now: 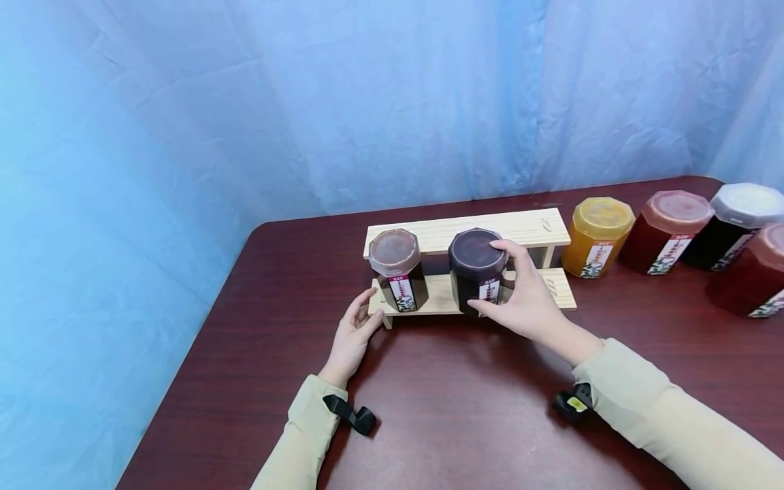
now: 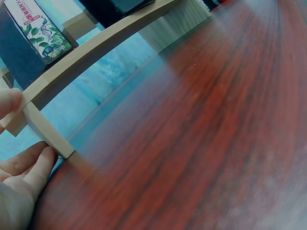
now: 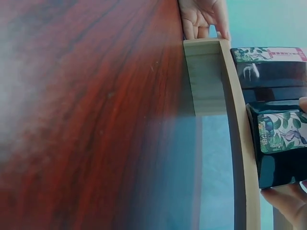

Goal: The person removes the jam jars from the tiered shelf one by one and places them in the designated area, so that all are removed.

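Observation:
A two-step wooden rack (image 1: pixel 441 303) stands on the table, and a brown jar with a pale lid (image 1: pixel 394 252) sits at the left of its lower step. My left hand (image 1: pixel 353 338) grips the rack's left end; in the left wrist view the thumb (image 2: pixel 9 101) lies at the board's corner and fingertips touch the leg (image 2: pixel 48 129). To the right, my right hand (image 1: pixel 531 299) holds a dark, nearly black jar (image 1: pixel 476 262), thumb across its front and fingers at the lid's right edge. That jar's base is right at the lower step in the right wrist view.
Right of the rack stand a yellow jar (image 1: pixel 597 238), a red jar (image 1: pixel 664 228), a black jar with a white lid (image 1: pixel 738 221) and another red jar (image 1: pixel 753 279). A blue curtain (image 1: pixel 392 102) hangs behind the dark red table (image 1: pixel 441 422).

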Demonstrator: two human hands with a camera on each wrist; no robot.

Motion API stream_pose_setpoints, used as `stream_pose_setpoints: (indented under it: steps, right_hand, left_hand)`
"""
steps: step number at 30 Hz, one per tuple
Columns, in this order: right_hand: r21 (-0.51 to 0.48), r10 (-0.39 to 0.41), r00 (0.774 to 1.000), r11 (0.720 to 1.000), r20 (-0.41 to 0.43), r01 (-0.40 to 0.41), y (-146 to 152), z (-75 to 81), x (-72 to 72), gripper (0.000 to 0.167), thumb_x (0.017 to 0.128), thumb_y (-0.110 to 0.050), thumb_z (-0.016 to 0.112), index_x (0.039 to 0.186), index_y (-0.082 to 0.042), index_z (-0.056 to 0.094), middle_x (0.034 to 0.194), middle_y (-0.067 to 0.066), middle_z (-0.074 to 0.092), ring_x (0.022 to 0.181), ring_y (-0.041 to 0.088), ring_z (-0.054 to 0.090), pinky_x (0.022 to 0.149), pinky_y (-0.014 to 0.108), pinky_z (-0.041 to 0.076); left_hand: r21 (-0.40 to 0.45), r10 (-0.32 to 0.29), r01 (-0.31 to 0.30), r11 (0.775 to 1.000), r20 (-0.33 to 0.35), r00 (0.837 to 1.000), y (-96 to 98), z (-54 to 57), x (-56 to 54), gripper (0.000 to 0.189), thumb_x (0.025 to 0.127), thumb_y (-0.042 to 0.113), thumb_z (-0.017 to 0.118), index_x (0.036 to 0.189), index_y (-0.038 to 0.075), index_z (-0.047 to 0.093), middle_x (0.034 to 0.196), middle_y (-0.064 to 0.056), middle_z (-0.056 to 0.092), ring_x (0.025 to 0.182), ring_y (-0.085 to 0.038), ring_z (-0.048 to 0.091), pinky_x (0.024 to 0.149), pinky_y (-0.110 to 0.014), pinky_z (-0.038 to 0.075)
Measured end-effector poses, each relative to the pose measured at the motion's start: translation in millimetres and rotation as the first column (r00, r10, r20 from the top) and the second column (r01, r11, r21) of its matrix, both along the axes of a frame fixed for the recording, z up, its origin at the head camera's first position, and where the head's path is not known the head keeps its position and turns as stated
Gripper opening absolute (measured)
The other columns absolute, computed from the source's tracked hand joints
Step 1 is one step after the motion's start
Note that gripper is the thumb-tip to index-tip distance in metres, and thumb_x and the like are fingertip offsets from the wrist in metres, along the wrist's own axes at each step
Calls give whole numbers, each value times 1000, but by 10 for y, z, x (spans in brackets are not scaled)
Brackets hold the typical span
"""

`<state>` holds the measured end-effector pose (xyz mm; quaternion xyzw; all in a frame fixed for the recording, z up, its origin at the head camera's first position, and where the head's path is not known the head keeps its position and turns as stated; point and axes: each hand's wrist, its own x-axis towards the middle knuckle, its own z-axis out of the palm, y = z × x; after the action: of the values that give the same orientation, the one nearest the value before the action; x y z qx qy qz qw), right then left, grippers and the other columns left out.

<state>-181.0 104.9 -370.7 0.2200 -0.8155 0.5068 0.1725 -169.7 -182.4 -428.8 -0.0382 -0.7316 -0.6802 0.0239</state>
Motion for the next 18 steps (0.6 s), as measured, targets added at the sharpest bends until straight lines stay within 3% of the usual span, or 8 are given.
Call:
stream_pose_setpoints:
  steps: [2,6,9,13,18]
  right_hand:
    - [-10,7,1000,1000,4,-7,28,6,27,90,64,3,83,135,-6,29,133,24,37,115,36,47,84,57,49]
    - [-5,-14,999,1000,-39,14,86,-17,52,92,60,5,85,134,-4,30,129,21,42,112,20,48,86,29,52]
    - [4,-30,996,1000,-82,31,132,-52,51,93,57,5,86,132,-2,32,125,21,46,107,2,43,83,6,42]
    - [10,-55,992,998,-115,56,185,-69,53,92,53,2,88,130,-1,36,118,20,52,103,-9,40,83,4,37]
    - [29,-100,985,994,-139,105,235,-71,78,92,51,-2,89,128,-2,40,111,18,58,101,-9,42,85,20,35]
  left_hand:
    - [-1,0,0,1000,-1,1000,2,4,4,50,93,4,56,141,5,41,131,-23,51,102,-5,55,90,-17,43]
    - [-4,1,-1,1000,1,1000,3,8,5,50,93,4,56,141,5,41,129,-23,52,101,-4,56,89,-17,43]
    - [-8,2,-2,1000,4,1000,2,5,4,49,93,5,56,141,5,41,128,-23,52,100,-4,56,89,-17,43]
    - [-9,5,-5,1000,9,1000,0,-3,7,49,94,5,56,141,5,41,128,-23,53,100,-5,56,89,-17,43]
    - [-7,4,-4,1000,9,1000,-2,-11,2,49,94,5,56,141,5,41,129,-23,52,101,-5,56,89,-17,43]
